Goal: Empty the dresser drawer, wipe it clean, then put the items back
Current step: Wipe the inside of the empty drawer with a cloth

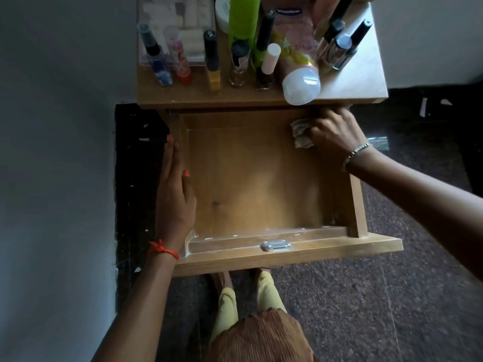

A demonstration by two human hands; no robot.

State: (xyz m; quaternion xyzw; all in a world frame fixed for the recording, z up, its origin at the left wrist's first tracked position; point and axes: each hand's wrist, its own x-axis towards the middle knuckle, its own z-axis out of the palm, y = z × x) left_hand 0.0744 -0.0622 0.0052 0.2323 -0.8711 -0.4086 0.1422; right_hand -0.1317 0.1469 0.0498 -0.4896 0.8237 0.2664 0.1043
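From the head view, the wooden drawer [256, 178] stands pulled out of the dresser [360, 84], its floor bare. The right hand [337, 131] clutches a crumpled cloth [300, 134], pressed into the drawer's far right corner. The left hand [175, 197] lies flat, fingers together, along the drawer's left wall. Bottles [211, 61] crowd the dresser top above.

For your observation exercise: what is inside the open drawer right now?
Only the right hand pressing a crumpled cloth into the drawer's far right corner. Otherwise bare wood; the spot under the hand and cloth is hidden.
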